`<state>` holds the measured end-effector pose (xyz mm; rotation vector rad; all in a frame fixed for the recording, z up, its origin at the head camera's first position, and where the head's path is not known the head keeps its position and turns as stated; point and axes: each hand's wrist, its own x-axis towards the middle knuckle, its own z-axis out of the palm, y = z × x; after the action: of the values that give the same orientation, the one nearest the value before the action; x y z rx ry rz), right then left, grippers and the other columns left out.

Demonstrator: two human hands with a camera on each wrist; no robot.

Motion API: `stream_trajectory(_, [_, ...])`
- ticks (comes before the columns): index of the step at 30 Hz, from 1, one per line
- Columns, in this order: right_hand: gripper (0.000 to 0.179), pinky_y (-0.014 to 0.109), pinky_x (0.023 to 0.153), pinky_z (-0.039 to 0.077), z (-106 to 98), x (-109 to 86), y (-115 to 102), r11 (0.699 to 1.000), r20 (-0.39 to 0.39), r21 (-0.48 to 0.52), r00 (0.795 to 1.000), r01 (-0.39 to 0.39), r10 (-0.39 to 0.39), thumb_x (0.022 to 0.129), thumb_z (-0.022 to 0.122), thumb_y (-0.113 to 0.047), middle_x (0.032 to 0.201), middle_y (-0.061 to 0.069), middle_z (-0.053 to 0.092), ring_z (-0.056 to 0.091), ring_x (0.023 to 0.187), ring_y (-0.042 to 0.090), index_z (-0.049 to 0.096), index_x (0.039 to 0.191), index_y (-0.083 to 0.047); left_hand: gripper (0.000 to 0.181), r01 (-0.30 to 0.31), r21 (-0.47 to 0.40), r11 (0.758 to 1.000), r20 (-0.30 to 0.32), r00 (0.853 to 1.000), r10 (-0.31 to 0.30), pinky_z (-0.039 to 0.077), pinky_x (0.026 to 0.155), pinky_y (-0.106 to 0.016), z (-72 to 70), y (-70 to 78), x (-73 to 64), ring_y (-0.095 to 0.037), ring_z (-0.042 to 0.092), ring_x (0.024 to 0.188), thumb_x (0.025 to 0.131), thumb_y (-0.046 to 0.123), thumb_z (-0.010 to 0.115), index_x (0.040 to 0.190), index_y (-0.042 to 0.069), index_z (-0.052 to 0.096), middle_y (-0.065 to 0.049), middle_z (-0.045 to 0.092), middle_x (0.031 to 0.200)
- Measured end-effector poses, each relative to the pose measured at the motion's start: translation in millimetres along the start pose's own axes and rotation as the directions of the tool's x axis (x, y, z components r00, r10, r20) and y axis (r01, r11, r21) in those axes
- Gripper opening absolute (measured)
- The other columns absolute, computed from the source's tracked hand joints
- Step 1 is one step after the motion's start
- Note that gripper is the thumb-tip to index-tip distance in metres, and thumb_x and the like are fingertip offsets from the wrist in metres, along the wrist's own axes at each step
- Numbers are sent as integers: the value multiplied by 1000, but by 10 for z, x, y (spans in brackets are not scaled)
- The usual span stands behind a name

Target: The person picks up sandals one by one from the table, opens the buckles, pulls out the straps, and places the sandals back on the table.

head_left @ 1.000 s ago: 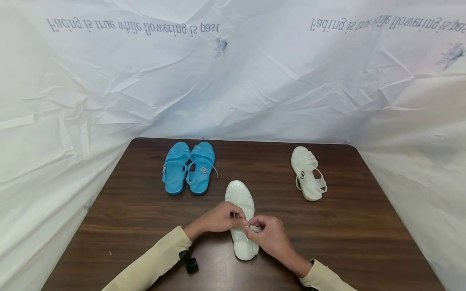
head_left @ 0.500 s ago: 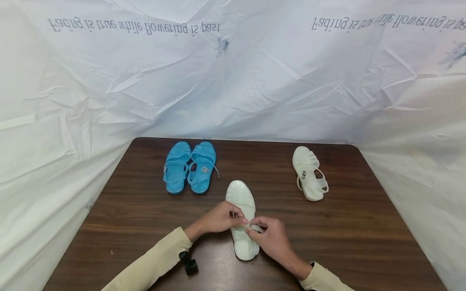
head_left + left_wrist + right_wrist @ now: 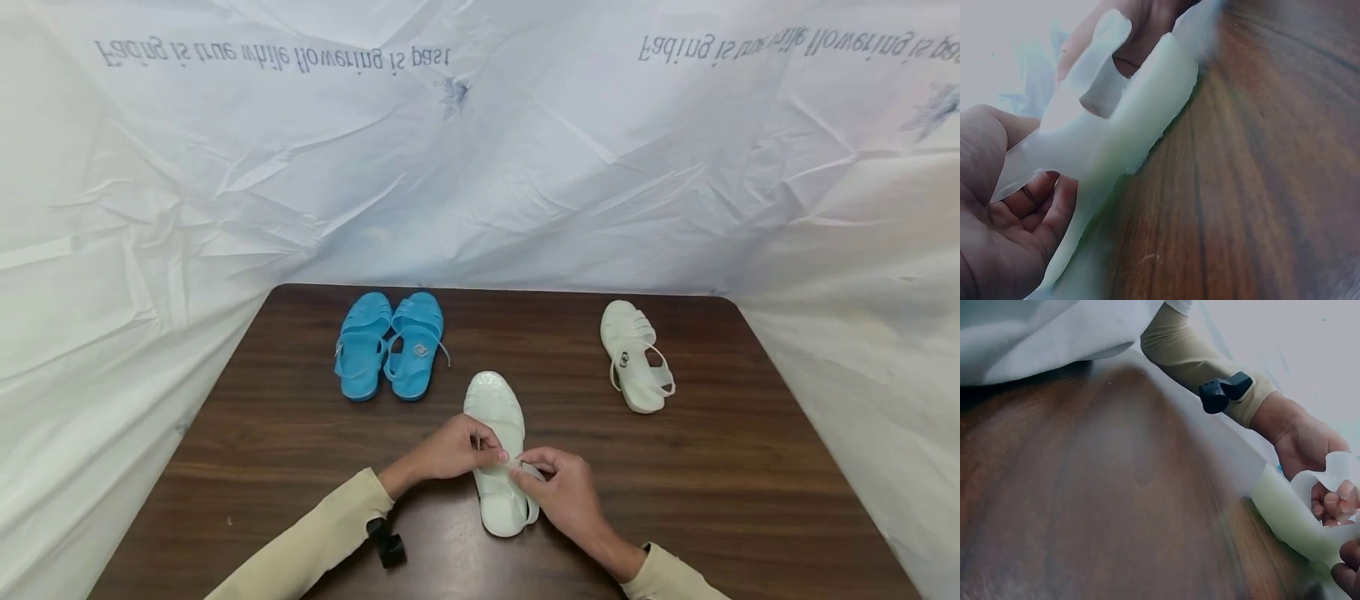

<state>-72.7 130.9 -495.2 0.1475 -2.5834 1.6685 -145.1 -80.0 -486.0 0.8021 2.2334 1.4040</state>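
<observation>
A white jelly sandal [image 3: 495, 410] lies toe away at the middle of the table in the head view. My left hand [image 3: 453, 450] reaches over it from the left, thumb and finger pinching part of its strap. From the other side my right hand [image 3: 564, 485] pinches the strap [image 3: 512, 467] a short way off, and a loop of it shows beside the heel. In the left wrist view, the heel part [image 3: 1154, 87] of the sandal stands between both hands. The right wrist view catches my right fingertips [image 3: 1349, 565] at its edge. The strap's fastening is hidden by the fingers.
Two blue sandals [image 3: 362, 354] lie side by side at the back left. Another white sandal [image 3: 639, 379] is at the back right. White printed sheeting [image 3: 480, 183] surrounds the dark wooden table [image 3: 720, 483]. A black wrist mount [image 3: 386, 543] hangs off the left sleeve.
My right hand has shifted slightly right, away from the left one, and more of the strap shows between them. A strap loop now shows beside the heel. The other sandals stay put.
</observation>
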Motion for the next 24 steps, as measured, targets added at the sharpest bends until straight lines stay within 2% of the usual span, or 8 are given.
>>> stream_trajectory(5, [9, 22, 71, 57, 6, 7, -3, 999, 5, 15, 999, -40, 40, 85, 86, -18, 89, -4, 78, 73, 84, 6, 79, 91, -17, 15, -10, -33, 999, 0, 1000, 10, 43, 58, -20, -20, -33, -28, -2, 51, 63, 97, 21, 72, 86, 13, 79, 7, 69, 75])
stream_trajectory(10, [8, 21, 68, 55, 12, 5, 8, 998, -32, 37, 998, -56, 57, 84, 86, -15, 85, -5, 77, 71, 79, 4, 79, 88, -17, 15, -32, -56, 998, -34, 999, 30, 44, 58, -21, -26, -74, -33, -4, 53, 63, 97, 19, 72, 87, 11, 79, 2, 72, 77])
stream_trajectory(15, [8, 21, 66, 54, 4, -3, 9, 995, -40, 64, 996, -71, 74, 84, 86, -15, 83, -5, 77, 70, 76, 4, 79, 87, -15, 15, -22, -70, 997, -42, 999, 19, 46, 59, -22, -27, -89, -21, -5, 56, 65, 97, 19, 71, 87, 10, 79, 0, 73, 79])
stream_trajectory(18, [8, 21, 66, 55, 2, 5, -1, 994, -24, 72, 996, -80, 82, 84, 86, -16, 83, -4, 77, 71, 77, 4, 79, 88, -15, 12, -34, -4, 999, -5, 999, 34, 48, 61, -22, -68, -35, -14, -5, 57, 67, 97, 19, 72, 88, 15, 78, 6, 71, 79])
stream_trajectory(20, [9, 22, 68, 56, 3, 18, -8, 995, -13, 64, 997, -70, 71, 83, 87, -17, 83, -4, 77, 72, 78, 5, 79, 88, -15, 10, -64, 80, 995, 51, 997, 60, 51, 67, -21, -114, 33, 0, -2, 61, 73, 98, 19, 71, 94, 18, 80, 10, 72, 84])
stream_trajectory(23, [10, 22, 68, 57, 5, 29, -19, 997, 5, 46, 998, -63, 62, 83, 87, -17, 84, -4, 77, 73, 79, 5, 79, 88, -16, 14, -105, 174, 979, 150, 986, 79, 53, 75, -19, -173, 122, 29, 3, 64, 81, 100, 19, 68, 105, 23, 81, 17, 73, 94])
stream_trajectory(24, [10, 22, 68, 57, 6, 30, -23, 997, 11, 39, 998, -62, 61, 82, 87, -17, 84, -4, 77, 73, 79, 5, 79, 88, -16, 16, -117, 193, 974, 172, 981, 83, 52, 74, -18, -181, 139, 38, 4, 63, 78, 101, 20, 67, 107, 23, 81, 18, 74, 93])
